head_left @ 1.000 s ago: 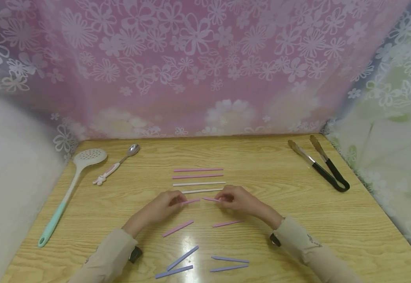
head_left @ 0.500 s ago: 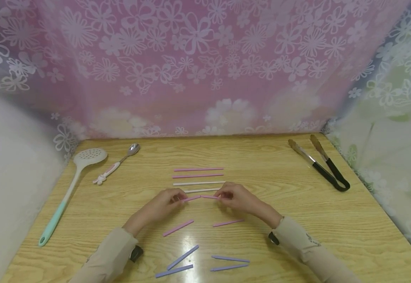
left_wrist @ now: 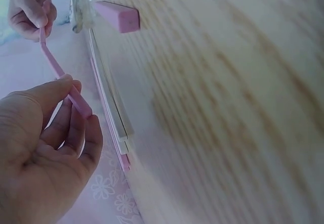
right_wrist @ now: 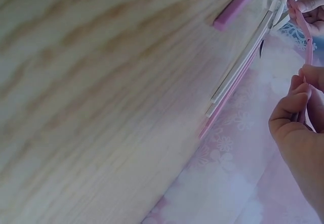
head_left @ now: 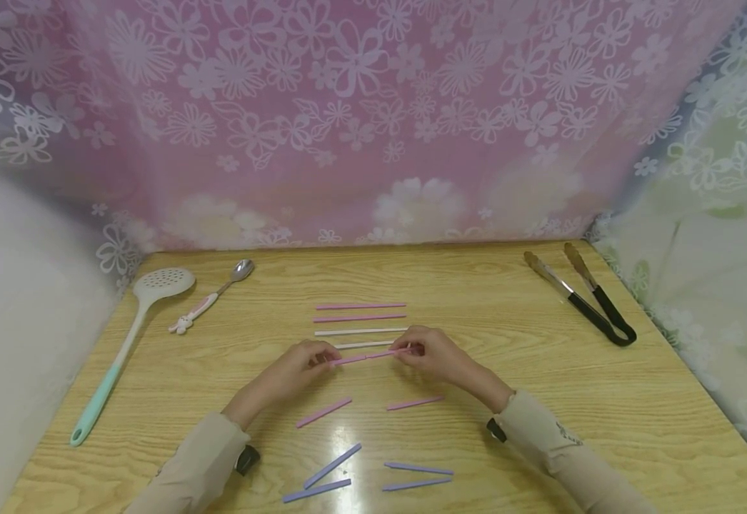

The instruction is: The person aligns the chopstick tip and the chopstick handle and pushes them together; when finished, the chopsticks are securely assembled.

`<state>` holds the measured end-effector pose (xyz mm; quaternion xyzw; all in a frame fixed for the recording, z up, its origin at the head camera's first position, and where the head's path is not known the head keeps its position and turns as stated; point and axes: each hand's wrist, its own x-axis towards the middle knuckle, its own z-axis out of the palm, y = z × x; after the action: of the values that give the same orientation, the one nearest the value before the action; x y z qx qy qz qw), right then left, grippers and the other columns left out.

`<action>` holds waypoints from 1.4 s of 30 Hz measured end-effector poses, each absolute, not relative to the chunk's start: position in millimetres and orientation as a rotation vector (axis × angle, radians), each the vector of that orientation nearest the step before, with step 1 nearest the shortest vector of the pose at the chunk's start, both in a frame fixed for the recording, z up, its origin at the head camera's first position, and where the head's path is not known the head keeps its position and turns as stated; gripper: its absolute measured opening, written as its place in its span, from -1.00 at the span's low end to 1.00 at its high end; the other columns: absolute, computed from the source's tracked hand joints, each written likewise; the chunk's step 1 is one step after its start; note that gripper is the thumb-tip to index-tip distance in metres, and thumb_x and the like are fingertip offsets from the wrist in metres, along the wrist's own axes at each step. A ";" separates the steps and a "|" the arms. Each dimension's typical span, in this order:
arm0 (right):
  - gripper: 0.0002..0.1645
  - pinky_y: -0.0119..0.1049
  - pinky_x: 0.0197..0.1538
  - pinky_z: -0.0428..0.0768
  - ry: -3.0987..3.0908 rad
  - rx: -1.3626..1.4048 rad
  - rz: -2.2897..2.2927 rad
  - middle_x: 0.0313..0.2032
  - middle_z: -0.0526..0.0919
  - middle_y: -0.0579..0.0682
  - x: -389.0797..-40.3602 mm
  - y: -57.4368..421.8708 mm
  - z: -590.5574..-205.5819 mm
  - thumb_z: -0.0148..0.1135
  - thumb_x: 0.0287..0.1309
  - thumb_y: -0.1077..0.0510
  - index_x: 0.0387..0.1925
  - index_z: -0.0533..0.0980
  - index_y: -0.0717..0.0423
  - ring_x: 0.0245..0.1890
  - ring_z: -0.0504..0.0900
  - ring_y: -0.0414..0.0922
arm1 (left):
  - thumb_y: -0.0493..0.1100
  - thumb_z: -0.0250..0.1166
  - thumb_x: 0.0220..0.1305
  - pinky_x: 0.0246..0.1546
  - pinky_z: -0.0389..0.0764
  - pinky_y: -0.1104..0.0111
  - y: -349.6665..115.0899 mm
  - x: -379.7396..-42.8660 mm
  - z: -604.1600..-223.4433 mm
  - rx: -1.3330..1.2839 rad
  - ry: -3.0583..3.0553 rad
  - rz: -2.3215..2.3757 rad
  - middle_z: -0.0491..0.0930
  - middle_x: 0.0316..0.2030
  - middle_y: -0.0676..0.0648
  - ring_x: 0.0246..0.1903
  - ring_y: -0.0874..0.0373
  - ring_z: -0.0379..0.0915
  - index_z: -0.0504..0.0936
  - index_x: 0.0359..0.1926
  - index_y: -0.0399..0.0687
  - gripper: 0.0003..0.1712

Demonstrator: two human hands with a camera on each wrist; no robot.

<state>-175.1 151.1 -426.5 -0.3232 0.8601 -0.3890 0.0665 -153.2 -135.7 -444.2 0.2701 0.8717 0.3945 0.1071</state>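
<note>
Above the middle of the table, my left hand pinches a pink chopstick section between thumb and fingers. My right hand pinches a second, thinner pink section. The two sections meet end to end between the hands, with a slight bend at the joint in the left wrist view. How far one end sits inside the other is too small to tell. Beyond the hands lie two white chopsticks and two pink chopsticks, side by side. Loose pink sections lie nearer me, one toward each side.
Several blue chopstick sections lie at the table's near edge. On the left are a slotted skimmer with a green handle and a spoon with a rabbit handle. Black-handled tongs lie far right. A flowered curtain hangs behind.
The sections' ends, a small gap apart a second ago, now touch and lie nearly in line. My right hand has risen slightly and tilted its section.
</note>
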 end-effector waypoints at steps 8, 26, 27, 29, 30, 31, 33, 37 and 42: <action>-0.87 -0.50 -0.48 0.40 2.621 -1.024 -1.186 -0.41 0.56 -0.07 -175.1 149.2 -425.9 0.25 0.18 0.29 -0.22 0.64 0.20 -0.51 0.33 -0.33 | -0.25 0.13 0.37 -0.08 0.55 0.33 -135.1 -152.5 -443.5 0.813 2.577 1.183 0.60 -0.12 -0.05 -0.15 0.15 0.47 0.58 0.00 -0.16 -0.77; -0.91 -0.51 -0.49 0.39 2.657 -1.154 -1.484 -0.39 0.53 -0.01 -168.6 135.8 -431.1 0.23 0.17 0.35 -0.27 0.61 0.27 -0.48 0.34 -0.32 | -0.40 0.21 0.24 -0.48 0.56 0.50 -124.0 -149.2 -437.6 0.985 2.801 1.437 0.63 -0.37 -0.19 -0.50 0.08 0.50 0.64 -0.11 -0.38 -0.79; -0.91 -0.51 -0.49 0.38 2.662 -1.161 -1.482 -0.38 0.53 -0.01 -168.3 134.5 -430.2 0.23 0.18 0.35 -0.27 0.60 0.27 -0.48 0.33 -0.33 | -0.43 0.22 0.21 -0.48 0.56 0.51 -123.7 -149.2 -437.5 1.010 2.826 1.446 0.64 -0.37 -0.19 -0.51 0.08 0.50 0.64 -0.13 -0.39 -0.80; -0.91 -0.51 -0.50 0.37 2.674 -1.166 -1.474 -0.37 0.52 0.00 -167.7 132.4 -428.2 0.22 0.18 0.35 -0.27 0.59 0.28 -0.48 0.32 -0.33 | -0.46 0.24 0.17 -0.49 0.56 0.52 -122.9 -149.4 -437.6 1.044 2.865 1.463 0.65 -0.36 -0.19 -0.52 0.09 0.51 0.65 -0.16 -0.40 -0.81; -0.92 -0.51 -0.50 0.37 2.680 -1.165 -1.469 -0.37 0.52 -0.01 -167.5 131.3 -427.3 0.22 0.19 0.35 -0.27 0.59 0.28 -0.48 0.32 -0.33 | -0.47 0.25 0.16 -0.49 0.57 0.52 -122.6 -149.1 -437.3 1.051 2.875 1.474 0.65 -0.35 -0.19 -0.52 0.08 0.52 0.65 -0.17 -0.40 -0.81; -0.92 -0.51 -0.49 0.37 2.685 -1.159 -1.464 -0.37 0.51 -0.01 -167.3 130.3 -426.6 0.22 0.19 0.34 -0.27 0.59 0.28 -0.48 0.31 -0.33 | -0.47 0.25 0.16 -0.49 0.57 0.53 -122.2 -148.9 -437.4 1.048 2.881 1.483 0.66 -0.35 -0.20 -0.52 0.07 0.53 0.66 -0.18 -0.40 -0.81; -0.92 -0.52 -0.50 0.36 2.690 -1.144 -1.458 -0.38 0.49 -0.02 -166.8 128.8 -426.3 0.22 0.19 0.35 -0.28 0.58 0.28 -0.48 0.31 -0.34 | -0.49 0.25 0.15 -0.49 0.58 0.53 -121.7 -148.5 -438.4 1.033 2.884 1.495 0.66 -0.34 -0.21 -0.52 0.02 0.55 0.65 -0.18 -0.41 -0.81; -0.93 -0.52 -0.50 0.36 2.703 -1.134 -1.447 -0.40 0.46 -0.04 -166.1 127.5 -429.8 0.23 0.18 0.35 -0.29 0.58 0.29 -0.49 0.29 -0.34 | -0.50 0.24 0.15 -0.48 0.58 0.55 -121.0 -147.8 -441.2 0.986 2.885 1.503 0.66 -0.34 -0.22 -0.51 -0.03 0.56 0.65 -0.19 -0.42 -0.81; -0.93 -0.53 -0.51 0.34 2.692 -1.153 -1.428 -0.41 0.44 -0.05 -165.7 130.6 -432.5 0.21 0.19 0.35 -0.28 0.57 0.29 -0.50 0.27 -0.35 | -0.49 0.24 0.16 -0.49 0.57 0.54 -120.0 -149.5 -443.6 1.010 2.877 1.476 0.65 -0.37 -0.22 -0.53 0.00 0.54 0.64 -0.18 -0.43 -0.81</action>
<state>-165.7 130.6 -432.5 -0.3532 0.8249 -0.4375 -0.0581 -149.5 -120.0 -443.6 0.2959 0.8429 0.4325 -0.1225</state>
